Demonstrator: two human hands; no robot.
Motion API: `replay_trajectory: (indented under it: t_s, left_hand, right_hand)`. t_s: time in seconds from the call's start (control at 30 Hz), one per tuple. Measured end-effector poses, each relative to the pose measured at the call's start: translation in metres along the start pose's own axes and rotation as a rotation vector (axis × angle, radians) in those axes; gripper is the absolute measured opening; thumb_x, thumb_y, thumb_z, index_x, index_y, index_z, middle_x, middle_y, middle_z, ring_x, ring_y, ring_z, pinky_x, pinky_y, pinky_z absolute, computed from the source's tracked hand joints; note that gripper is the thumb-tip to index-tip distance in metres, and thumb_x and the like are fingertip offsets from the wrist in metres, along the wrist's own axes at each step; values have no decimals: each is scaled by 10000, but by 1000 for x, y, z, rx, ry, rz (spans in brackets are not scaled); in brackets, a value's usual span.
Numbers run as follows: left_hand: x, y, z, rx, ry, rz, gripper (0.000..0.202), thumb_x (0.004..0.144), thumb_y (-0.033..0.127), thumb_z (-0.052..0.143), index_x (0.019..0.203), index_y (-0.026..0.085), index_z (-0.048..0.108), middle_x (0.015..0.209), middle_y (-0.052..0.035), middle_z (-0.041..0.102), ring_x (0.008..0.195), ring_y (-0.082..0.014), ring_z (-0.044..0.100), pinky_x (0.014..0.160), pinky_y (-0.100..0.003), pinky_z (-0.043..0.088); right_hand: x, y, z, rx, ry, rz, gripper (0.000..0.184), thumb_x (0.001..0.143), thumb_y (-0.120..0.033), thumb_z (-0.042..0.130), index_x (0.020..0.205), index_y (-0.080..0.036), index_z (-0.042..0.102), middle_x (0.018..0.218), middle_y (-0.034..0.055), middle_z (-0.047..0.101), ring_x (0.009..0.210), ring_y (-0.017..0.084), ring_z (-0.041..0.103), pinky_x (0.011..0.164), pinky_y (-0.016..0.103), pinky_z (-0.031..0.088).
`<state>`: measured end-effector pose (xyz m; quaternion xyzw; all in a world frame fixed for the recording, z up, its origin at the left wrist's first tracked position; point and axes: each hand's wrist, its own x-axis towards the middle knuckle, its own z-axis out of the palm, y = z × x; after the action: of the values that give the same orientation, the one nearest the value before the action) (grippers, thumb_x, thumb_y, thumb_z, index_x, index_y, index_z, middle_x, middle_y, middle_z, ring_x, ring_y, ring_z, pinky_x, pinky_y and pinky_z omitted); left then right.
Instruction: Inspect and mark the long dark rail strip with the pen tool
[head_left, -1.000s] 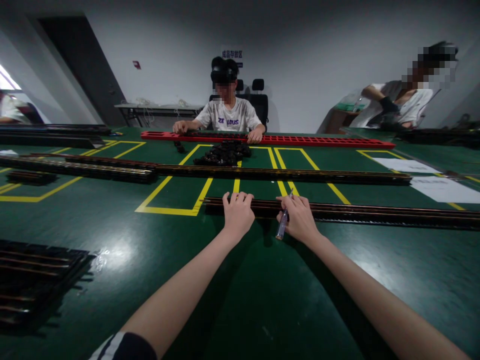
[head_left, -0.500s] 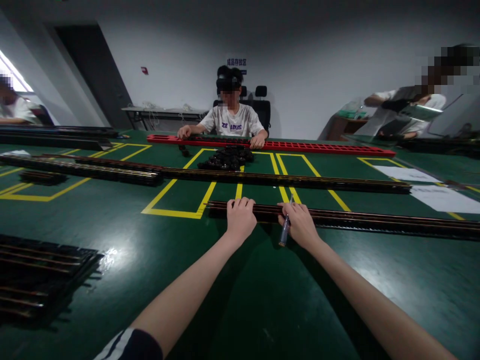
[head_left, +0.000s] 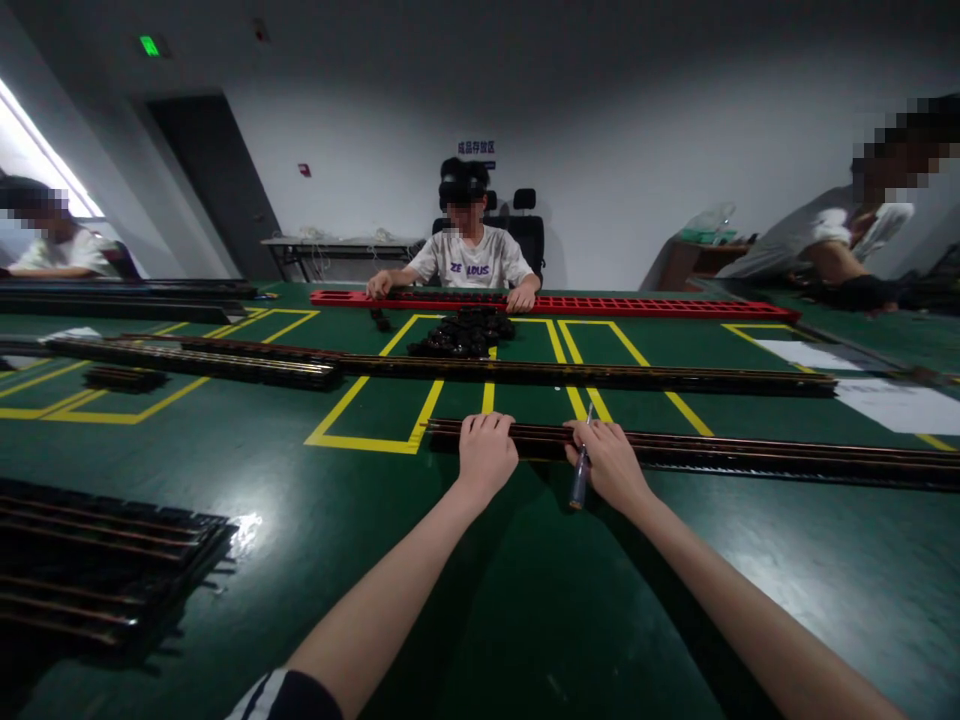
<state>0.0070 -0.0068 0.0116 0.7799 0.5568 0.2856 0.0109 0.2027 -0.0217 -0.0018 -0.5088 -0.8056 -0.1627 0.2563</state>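
Note:
A long dark rail point(head_left: 750, 455) with brown stripes lies across the green table point(head_left: 525, 600) in front of me. My left hand point(head_left: 486, 455) rests on the rail near its left end, fingers curled over its top. My right hand point(head_left: 611, 462) sits a little to the right on the same rail, closed around a slim pen-like tool point(head_left: 580, 485) whose tip points up toward the rail.
A second long dark rail point(head_left: 525, 372) lies farther back, with a pile of small black parts point(head_left: 461, 335) behind it. A person point(head_left: 469, 255) opposite handles a long red rack point(head_left: 600, 303). Stacked dark rails point(head_left: 97, 560) lie at the near left. White papers point(head_left: 892, 405) lie at the right.
The camera has tilted up and shifted, so the hands sit lower in the frame. Both hands stay on the rail. The person at the far right has leaned down over the table.

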Motion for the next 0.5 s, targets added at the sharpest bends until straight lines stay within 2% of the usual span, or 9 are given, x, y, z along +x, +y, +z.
replay_trajectory:
  t_s: [0.1,0.23,0.4,0.5]
  left_hand:
    - [3,-6,-5,-61,19,-30,296,864,178,381,981,207,651,1039,-27,702,1000,-166,613,996,-397,378]
    - [10,-24,-22,-67,125,-125,290,863,209,387,1000,223,642,1052,-40,701,1020,-188,608,1011,-437,347]
    - [11,-68,-47,-28,223,-365,293,872,224,357,933,223,643,1059,-72,693,1007,-233,600,950,-471,379]
    - [5,-91,-54,-33,158,-452,314,879,272,337,846,204,641,982,-90,702,935,-244,617,863,-435,433]
  right_hand:
    - [0,0,2,7,9,8,122,871,-193,456,958,-162,536,797,67,633,799,234,601,769,359,408]
    - [0,1,4,4,35,19,102,867,-198,459,938,-176,529,788,63,629,779,235,603,736,356,413]
    - [0,1,4,19,48,19,59,882,-217,453,873,-196,508,811,70,644,767,234,616,741,366,427]
    - [0,1,3,13,49,8,76,892,-234,444,856,-200,503,816,78,649,780,243,616,748,379,429]
